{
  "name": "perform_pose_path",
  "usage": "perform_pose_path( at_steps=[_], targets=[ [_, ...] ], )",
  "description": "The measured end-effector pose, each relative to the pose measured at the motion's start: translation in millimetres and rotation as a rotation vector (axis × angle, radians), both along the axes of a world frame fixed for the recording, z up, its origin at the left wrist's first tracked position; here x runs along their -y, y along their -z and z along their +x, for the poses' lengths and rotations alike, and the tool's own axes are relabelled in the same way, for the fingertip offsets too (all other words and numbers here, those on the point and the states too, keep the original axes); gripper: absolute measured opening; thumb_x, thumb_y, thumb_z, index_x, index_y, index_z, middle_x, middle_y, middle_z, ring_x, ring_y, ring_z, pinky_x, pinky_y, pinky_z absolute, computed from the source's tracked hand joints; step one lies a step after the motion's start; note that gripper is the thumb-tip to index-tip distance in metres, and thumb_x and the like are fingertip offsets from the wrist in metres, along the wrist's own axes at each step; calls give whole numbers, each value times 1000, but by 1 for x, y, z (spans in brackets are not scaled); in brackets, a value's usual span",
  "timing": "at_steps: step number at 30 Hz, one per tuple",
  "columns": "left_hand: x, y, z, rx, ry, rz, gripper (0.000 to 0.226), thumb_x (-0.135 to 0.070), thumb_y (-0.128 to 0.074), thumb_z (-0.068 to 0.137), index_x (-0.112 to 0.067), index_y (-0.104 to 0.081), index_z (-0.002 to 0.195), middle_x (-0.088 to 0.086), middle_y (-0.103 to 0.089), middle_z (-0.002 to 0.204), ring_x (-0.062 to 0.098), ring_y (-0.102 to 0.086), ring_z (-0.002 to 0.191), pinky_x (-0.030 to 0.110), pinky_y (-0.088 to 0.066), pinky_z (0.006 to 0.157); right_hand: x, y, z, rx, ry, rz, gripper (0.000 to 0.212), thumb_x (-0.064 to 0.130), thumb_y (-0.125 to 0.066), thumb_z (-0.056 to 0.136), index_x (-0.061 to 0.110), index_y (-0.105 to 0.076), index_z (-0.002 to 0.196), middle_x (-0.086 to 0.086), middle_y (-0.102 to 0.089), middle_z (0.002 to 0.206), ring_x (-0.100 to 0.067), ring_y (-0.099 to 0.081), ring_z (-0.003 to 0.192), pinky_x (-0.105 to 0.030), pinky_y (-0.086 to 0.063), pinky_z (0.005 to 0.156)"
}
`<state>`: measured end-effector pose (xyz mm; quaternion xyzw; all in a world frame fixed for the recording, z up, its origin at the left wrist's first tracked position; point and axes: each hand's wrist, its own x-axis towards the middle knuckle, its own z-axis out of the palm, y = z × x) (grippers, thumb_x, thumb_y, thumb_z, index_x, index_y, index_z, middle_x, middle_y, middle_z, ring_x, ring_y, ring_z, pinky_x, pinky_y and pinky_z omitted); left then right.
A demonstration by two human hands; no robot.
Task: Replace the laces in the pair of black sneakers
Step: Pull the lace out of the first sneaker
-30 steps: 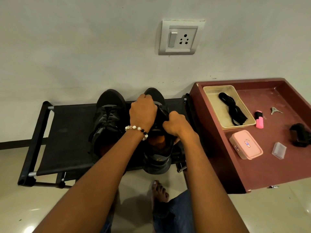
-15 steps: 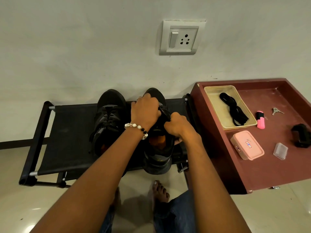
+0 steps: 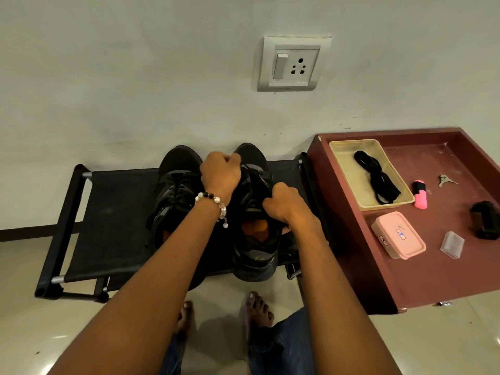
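Observation:
Two black sneakers stand side by side on a black fabric shoe rack (image 3: 116, 212), toes to the wall. The left sneaker (image 3: 173, 196) is laced and untouched. On the right sneaker (image 3: 255, 247), with its orange insole showing, both hands work at the laces. My left hand (image 3: 220, 174), with a bead bracelet at the wrist, is closed over the upper laces near the toe. My right hand (image 3: 284, 203) pinches the lace area by the tongue. A bundle of black laces (image 3: 377, 177) lies in a beige tray (image 3: 341, 148) to the right.
A maroon low table (image 3: 433, 277) at the right carries the tray, a pink box (image 3: 397, 235), a pink highlighter (image 3: 420, 194), keys (image 3: 446, 180), a small clear case (image 3: 451, 244) and a black object (image 3: 485, 223). Bare feet (image 3: 258, 309) rest on the tiled floor. A wall socket (image 3: 293, 64) sits above.
My left hand has shifted a little further toward the toe of the right sneaker; my right hand stays at the tongue. Nothing else has moved.

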<state>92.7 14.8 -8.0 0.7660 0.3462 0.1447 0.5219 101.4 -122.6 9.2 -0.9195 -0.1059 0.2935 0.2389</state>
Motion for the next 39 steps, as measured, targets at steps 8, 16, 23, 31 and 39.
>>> perform_pose_path(
  at_steps=[8, 16, 23, 31, 39],
  targets=[
    [-13, -2, -6, -131, 83, 470, 20, -28, -59, 87, -17, -66, 103, 7, -66, 103, 27, -61, 96, 41, -53, 81, 0, -1, -1, 61, -56, -37, 11, 14, -48, 94, 9, -43, 86, -7, -46, 87, -29, -54, 83, -38, -49, 68],
    [11, -3, -5, -309, 404, 835, 25, -36, -63, 89, -19, -72, 104, 5, -59, 114, 29, -55, 109, 45, -46, 91, -2, 1, -1, 97, -92, -76, 11, 12, -48, 93, 10, -43, 83, -12, -52, 90, -31, -55, 82, -36, -44, 65],
    [23, -3, -5, -257, 444, 911, 19, -22, -52, 95, -8, -64, 90, 8, -57, 103, 29, -59, 96, 42, -46, 85, -1, 2, 0, 104, -89, -81, 23, 13, -48, 93, 14, -36, 73, -7, -46, 80, -28, -52, 76, -35, -41, 61],
    [-14, -2, 4, -30, 202, 83, 37, -15, -50, 92, -2, -54, 58, 11, -48, 59, 21, -43, 57, 31, -36, 56, -1, -2, -3, 90, -83, -55, 8, 12, -48, 94, 6, -44, 91, -8, -46, 85, -31, -52, 83, -37, -44, 69],
    [-24, -36, 0, 612, -179, -861, 19, -10, -44, 101, -10, -53, 85, 4, -56, 67, 15, -51, 51, 35, -56, 59, 0, -2, -2, 79, -77, -45, 9, 14, -48, 94, 6, -44, 91, -11, -49, 89, -32, -54, 82, -38, -45, 66]
  ],
)
